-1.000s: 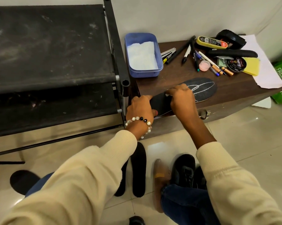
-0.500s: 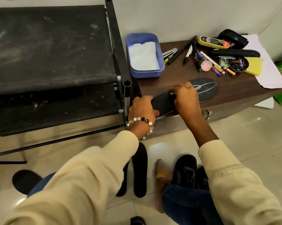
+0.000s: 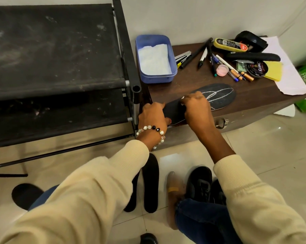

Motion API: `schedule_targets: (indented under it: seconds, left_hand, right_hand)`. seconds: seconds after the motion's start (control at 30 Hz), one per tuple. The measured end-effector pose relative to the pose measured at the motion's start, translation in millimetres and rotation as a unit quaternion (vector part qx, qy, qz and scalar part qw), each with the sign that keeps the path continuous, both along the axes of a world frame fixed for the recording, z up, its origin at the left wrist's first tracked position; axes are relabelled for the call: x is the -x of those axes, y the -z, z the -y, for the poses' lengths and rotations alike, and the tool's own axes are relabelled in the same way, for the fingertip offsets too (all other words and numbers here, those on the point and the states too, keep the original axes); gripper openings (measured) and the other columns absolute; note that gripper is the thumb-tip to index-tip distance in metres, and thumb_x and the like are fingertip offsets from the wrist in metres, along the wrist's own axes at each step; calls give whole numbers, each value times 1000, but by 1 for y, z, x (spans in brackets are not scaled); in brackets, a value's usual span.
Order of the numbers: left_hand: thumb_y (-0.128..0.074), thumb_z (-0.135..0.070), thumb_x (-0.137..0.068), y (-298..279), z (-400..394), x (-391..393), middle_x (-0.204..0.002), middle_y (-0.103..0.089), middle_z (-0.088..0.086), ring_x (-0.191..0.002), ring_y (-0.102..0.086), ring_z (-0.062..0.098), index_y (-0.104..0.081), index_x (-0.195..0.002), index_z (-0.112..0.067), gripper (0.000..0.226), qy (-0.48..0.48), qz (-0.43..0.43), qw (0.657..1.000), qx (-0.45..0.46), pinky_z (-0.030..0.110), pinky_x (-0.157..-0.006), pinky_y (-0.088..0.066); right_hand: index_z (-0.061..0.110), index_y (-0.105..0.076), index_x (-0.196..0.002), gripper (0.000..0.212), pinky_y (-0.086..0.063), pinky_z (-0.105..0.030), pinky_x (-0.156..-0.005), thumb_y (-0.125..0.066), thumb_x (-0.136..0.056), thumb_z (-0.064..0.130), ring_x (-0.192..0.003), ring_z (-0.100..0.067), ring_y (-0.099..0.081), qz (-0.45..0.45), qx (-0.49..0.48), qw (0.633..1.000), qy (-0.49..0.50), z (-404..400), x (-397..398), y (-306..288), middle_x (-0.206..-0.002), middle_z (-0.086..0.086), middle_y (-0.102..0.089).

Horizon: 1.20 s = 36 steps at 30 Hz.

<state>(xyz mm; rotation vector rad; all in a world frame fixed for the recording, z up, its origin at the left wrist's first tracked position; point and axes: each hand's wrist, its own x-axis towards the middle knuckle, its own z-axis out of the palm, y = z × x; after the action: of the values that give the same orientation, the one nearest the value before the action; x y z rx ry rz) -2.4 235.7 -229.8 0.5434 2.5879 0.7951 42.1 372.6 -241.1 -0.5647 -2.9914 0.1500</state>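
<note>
Gripping the heel end of the dark insole (image 3: 222,96) with the left hand (image 3: 153,115), thumb on top and fingers curled round it where it overhangs the front edge of the brown surface (image 3: 192,81). Pinching a small white piece (image 3: 182,98), too small to identify, in the curled fingers of the right hand (image 3: 196,108), pressed down on the insole's middle. Between the two hands, a bare black stretch of insole. Just beyond the right fingers, its toe end with white drawn lines, flat on the surface. Farther past the fingers, a blue tub (image 3: 157,78) and scattered pens (image 3: 202,58).
</note>
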Motion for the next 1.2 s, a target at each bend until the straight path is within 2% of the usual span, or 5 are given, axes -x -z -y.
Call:
schedule_targets:
  seconds: [0.17,0.37,0.73,0.97,1.2]
  left_hand:
    - [-67,-26,-88,-2,-1,-3,-123,-52,12,-105,-59,33,-56,-131,-27,45,-9,-16,1000,9,29,-74,-39]
    - [-67,-22,-88,-4,-4,-5,-130,-36,8,-103,-57,31,-59,-124,-15,37,32,-52,997,40,29,-75,-41]
    - [-63,-14,-91,-5,-4,-7,-129,-34,6,-94,-56,34,-54,-127,-9,38,80,-90,991,58,33,-74,-44]
    - [-64,-19,-90,-9,-6,-8,-135,-32,4,-104,-56,33,-50,-134,-13,47,71,-73,993,67,34,-80,-46]
    - [-64,-29,-90,-7,-7,-8,-132,-36,6,-95,-58,33,-57,-120,-11,35,65,-94,991,66,31,-68,-39]
  right_hand:
    - [1,-73,-88,24,-48,-32,-58,-75,-65,-4,-80,-34,-61,3,16,990,-140,22,-14,-4,-84,-15,-68]
    - [8,-64,-120,34,-41,-32,-89,-54,-88,0,-112,-29,-49,21,6,1000,13,-17,-28,-14,-119,-15,-55]
    - [5,-75,-88,32,-53,-33,-62,-70,-63,-14,-80,-35,-64,-17,27,991,-132,12,-35,-15,-86,-14,-71]
    - [15,-67,-116,31,-44,-31,-89,-57,-89,4,-109,-26,-53,5,26,999,35,-7,-40,-18,-117,-13,-61]
    - [8,-74,-96,31,-50,-34,-73,-67,-71,-10,-96,-31,-58,35,11,992,-123,11,-34,-19,-94,-10,-71]
